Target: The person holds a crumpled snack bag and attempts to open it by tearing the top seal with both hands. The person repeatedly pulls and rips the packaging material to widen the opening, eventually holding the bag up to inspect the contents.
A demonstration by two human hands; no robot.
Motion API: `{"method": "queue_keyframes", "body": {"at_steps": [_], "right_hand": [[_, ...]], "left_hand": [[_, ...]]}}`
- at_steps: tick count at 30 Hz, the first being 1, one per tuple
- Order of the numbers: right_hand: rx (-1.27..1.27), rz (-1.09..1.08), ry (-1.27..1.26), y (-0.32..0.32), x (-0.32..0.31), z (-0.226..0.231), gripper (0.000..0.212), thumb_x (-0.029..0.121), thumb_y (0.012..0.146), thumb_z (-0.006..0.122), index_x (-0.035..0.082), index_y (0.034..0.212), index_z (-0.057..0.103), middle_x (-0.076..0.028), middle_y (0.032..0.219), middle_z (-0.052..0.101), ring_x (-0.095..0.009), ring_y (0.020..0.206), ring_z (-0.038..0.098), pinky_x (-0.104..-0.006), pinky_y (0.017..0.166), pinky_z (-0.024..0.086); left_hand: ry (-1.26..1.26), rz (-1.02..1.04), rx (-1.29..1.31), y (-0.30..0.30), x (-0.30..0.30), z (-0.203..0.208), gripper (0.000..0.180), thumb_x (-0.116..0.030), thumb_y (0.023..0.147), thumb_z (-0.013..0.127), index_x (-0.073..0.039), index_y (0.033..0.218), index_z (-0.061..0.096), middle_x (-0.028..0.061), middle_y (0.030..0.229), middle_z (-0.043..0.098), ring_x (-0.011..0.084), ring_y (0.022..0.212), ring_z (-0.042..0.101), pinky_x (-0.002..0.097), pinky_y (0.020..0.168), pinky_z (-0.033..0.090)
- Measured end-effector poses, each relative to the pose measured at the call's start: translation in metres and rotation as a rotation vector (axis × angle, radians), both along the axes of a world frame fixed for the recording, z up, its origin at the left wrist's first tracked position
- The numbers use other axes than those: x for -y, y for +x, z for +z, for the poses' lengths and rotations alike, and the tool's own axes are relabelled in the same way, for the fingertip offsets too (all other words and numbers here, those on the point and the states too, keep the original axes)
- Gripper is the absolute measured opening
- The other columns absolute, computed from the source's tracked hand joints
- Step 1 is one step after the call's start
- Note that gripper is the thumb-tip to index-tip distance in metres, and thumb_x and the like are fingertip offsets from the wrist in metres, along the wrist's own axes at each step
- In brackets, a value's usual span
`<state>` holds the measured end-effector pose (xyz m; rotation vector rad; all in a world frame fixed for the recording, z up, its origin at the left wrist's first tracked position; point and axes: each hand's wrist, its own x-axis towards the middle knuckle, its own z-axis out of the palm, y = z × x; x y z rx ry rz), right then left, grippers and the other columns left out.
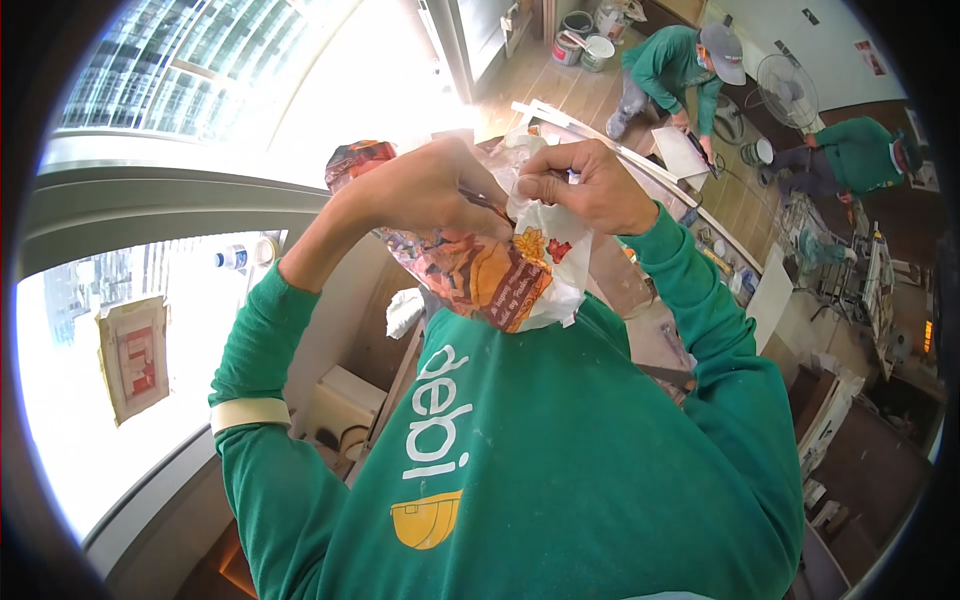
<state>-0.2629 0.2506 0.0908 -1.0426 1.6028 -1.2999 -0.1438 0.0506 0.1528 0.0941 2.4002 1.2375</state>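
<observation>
In front of my chest I hold a crumpled bag (483,272) printed in orange and brown with leaf shapes, its white part bunched towards the right. My left hand (435,190) is closed around the upper part of the bag, knuckles up. A dark red printed end (358,163) sticks out beyond that wrist. With thumb against forefinger, my right hand (592,188) pinches the crumpled white edge. What lies inside the bag is hidden. Around my left sleeve sits a cream band (249,413).
Left of me is a bright window with a sill, a bottle (232,257) and a taped paper (135,360). Two people in green work beyond, one crouching (670,75), one bending (855,155). Paint buckets (597,52) and a standing fan (787,90) are on the floor.
</observation>
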Motion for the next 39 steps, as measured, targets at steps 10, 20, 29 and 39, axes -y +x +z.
{"method": "queue_keyframes", "body": {"at_steps": [10,20,29,39], "right_hand": [[0.105,0.148,0.043,-0.012,-0.008,0.004,0.018,0.015,0.084,0.075,0.001,0.094,0.073,-0.003,0.084,0.07,-0.008,0.076,0.06,-0.0238,0.07,0.048],[0.21,-0.008,0.036,-0.01,-0.016,-0.009,0.018,0.014,0.085,0.075,0.0,0.095,0.072,0.0,0.082,0.068,-0.006,0.075,0.059,-0.0225,0.067,0.047],[-0.017,0.194,0.161,-0.021,-0.01,0.011,0.026,0.023,0.084,0.078,0.0,0.093,0.068,-0.001,0.081,0.065,-0.007,0.073,0.057,-0.0231,0.068,0.046],[-0.103,0.364,0.173,-0.021,-0.003,0.032,0.022,0.019,0.083,0.077,0.0,0.092,0.071,-0.004,0.085,0.068,-0.009,0.077,0.058,-0.0262,0.068,0.045]], "left_hand": [[0.097,-0.002,-0.002,0.003,0.001,-0.015,0.02,-0.013,0.069,0.075,-0.002,0.086,0.076,0.0073,0.076,0.072,0.0116,0.068,0.064,0.0263,0.065,0.049],[0.006,0.124,-0.008,0.017,0.002,-0.008,0.021,-0.014,0.074,0.075,-0.001,0.09,0.076,0.0105,0.075,0.072,0.0161,0.066,0.064,0.0294,0.067,0.051],[-0.149,-0.074,-0.036,0.017,0.003,-0.008,0.027,-0.022,0.075,0.074,-0.002,0.092,0.075,0.015,0.072,0.069,0.0252,0.064,0.063,0.0349,0.064,0.05],[0.035,0.031,-0.091,0.023,-0.01,0.002,0.022,-0.017,0.076,0.075,-0.002,0.092,0.075,0.0139,0.072,0.069,0.022,0.058,0.061,0.0325,0.058,0.048]]}}
